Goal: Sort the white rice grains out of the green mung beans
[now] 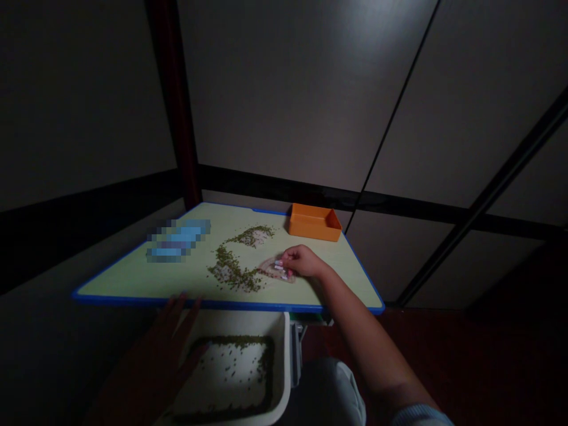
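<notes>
Where the view is nearest: a white, round-cornered bin sits just below the table's near edge, small green grains lining its inner borders and scattered over its floor.
Left hand: in deep shadow, the left hand spreads its loose fingers over the bin's left side, with nothing visible in them.
Tabletop: pale yellow-green with a blue rim, the table carries two loose heaps of green and whitish grains, a nearer one and a farther one.
Right hand: beside the nearer heap, the right hand bunches its fingertips over a flat, see-through piece with a pinkish edge; whether they grip it, I cannot tell.
Left side: a pixelated light-blue object.
Far right corner: an open orange rectangular box.
Behind: grey panels.
</notes>
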A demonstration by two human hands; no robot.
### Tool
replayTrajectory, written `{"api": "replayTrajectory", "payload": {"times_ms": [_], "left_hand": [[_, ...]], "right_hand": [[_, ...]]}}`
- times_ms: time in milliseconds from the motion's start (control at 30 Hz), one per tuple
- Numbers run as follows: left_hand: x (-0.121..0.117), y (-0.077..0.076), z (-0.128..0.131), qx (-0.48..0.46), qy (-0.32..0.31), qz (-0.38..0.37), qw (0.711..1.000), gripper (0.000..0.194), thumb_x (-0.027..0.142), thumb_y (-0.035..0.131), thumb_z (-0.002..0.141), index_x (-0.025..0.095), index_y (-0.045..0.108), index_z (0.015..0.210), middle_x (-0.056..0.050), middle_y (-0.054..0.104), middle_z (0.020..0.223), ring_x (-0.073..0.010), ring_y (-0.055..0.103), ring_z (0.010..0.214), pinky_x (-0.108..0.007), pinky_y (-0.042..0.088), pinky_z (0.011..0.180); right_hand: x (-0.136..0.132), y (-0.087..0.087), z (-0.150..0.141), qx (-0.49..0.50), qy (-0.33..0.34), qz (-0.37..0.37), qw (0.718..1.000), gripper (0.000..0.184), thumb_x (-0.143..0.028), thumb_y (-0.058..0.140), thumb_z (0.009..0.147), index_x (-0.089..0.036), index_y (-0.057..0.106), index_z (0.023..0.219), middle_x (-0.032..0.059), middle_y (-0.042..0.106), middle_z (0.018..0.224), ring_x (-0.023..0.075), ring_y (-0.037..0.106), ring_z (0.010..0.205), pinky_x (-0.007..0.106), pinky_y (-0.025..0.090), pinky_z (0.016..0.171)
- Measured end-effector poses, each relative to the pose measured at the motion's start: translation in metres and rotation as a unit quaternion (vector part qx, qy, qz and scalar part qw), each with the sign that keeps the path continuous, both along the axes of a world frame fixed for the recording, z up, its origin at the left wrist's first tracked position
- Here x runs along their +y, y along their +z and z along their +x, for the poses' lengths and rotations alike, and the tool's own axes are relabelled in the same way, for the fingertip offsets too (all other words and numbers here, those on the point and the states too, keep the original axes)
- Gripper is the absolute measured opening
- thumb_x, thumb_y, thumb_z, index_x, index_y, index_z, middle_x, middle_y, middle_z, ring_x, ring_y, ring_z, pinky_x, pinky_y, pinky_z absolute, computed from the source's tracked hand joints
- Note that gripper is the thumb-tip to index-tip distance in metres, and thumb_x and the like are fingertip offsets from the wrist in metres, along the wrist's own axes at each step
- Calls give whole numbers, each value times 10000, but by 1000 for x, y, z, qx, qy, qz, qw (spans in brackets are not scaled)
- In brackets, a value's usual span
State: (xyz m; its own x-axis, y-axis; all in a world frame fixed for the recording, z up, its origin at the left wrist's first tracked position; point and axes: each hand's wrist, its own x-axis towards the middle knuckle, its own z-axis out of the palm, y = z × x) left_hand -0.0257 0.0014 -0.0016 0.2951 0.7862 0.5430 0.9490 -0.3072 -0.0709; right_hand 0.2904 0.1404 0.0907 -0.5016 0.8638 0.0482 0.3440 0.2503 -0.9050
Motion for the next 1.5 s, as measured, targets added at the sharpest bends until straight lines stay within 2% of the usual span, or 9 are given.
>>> {"api": "replayTrajectory", "payload": {"times_ms": [133, 300, 500, 700, 833, 900, 1033, 1267, 1500], "left_hand": [[-1, 2, 1, 5, 8, 2, 1000, 747, 648, 276, 792, 191, 321, 1381, -157, 347, 1468, -309, 353, 1337, -454, 447, 963], [-3, 5, 3, 2, 11, -7, 1000, 730, 645, 289, 789, 201, 355, 1365, -144, 386, 1448, -300, 360, 1333, -453, 451, 965], [-7, 16, 10, -18, 36, -61, 997, 681, 596, 294, 810, 173, 406, 1333, -149, 367, 1454, -293, 330, 1348, -463, 406, 1023], [-9, 18, 11, -11, 33, -50, 998, 698, 612, 312, 796, 181, 397, 1339, -151, 364, 1456, -285, 320, 1354, -453, 400, 1028], [-10, 18, 11, -2, 31, -49, 998, 686, 602, 321, 799, 184, 396, 1338, -144, 356, 1464, -280, 310, 1361, -446, 401, 1027], [-10, 18, 12, -2, 33, -49, 998, 686, 599, 329, 799, 187, 387, 1344, -141, 358, 1463, -278, 309, 1361, -448, 399, 1028], [-10, 17, 13, -12, 24, -39, 999, 701, 617, 327, 792, 192, 383, 1346, -137, 413, 1432, -286, 335, 1349, -457, 400, 1029], [-11, 20, 17, 0, 36, -16, 999, 676, 595, 277, 814, 193, 384, 1347, -124, 450, 1409, -275, 375, 1327, -435, 438, 992], [-9, 14, 15, 13, 45, -29, 999, 650, 552, 317, 810, 201, 373, 1355, -114, 456, 1404, -275, 375, 1326, -424, 431, 987]], "right_hand": [[3, 0, 5, -2, -56, 32, 998, 283, -405, 645, 702, -146, 556, 630, -37, 538, 466, 64, 435, 400, 178, 298, 412], [10, -4, 9, -45, -123, 69, 989, 232, -348, 611, 729, -158, 534, 620, -36, 533, 468, 77, 467, 416, 184, 313, 425], [7, -3, 8, -76, -96, 73, 990, 178, -277, 580, 742, -157, 541, 617, -30, 553, 475, 78, 474, 425, 190, 329, 453], [0, 0, 4, -17, -19, -12, 1000, 216, -348, 644, 693, -150, 561, 668, -34, 553, 475, 72, 445, 393, 183, 306, 413], [2, 1, 7, 5, -50, 24, 998, 263, -400, 615, 725, -157, 544, 655, -37, 530, 479, 74, 435, 405, 189, 310, 421], [5, 0, 9, -31, -96, 72, 992, 247, -376, 590, 755, -161, 541, 645, -29, 535, 496, 82, 454, 436, 195, 312, 444], [9, -2, 11, -151, -179, 170, 957, 213, -320, 566, 790, -166, 570, 643, 2, 581, 555, 92, 478, 499, 207, 277, 479], [7, 2, 0, -237, -226, 180, 928, 198, -314, 564, 800, -166, 636, 691, 36, 622, 607, 107, 481, 526, 234, 237, 497], [8, 0, -10, -261, -218, 213, 916, 246, -347, 540, 824, -164, 703, 802, 50, 677, 701, 119, 537, 605, 223, 268, 521]]}}
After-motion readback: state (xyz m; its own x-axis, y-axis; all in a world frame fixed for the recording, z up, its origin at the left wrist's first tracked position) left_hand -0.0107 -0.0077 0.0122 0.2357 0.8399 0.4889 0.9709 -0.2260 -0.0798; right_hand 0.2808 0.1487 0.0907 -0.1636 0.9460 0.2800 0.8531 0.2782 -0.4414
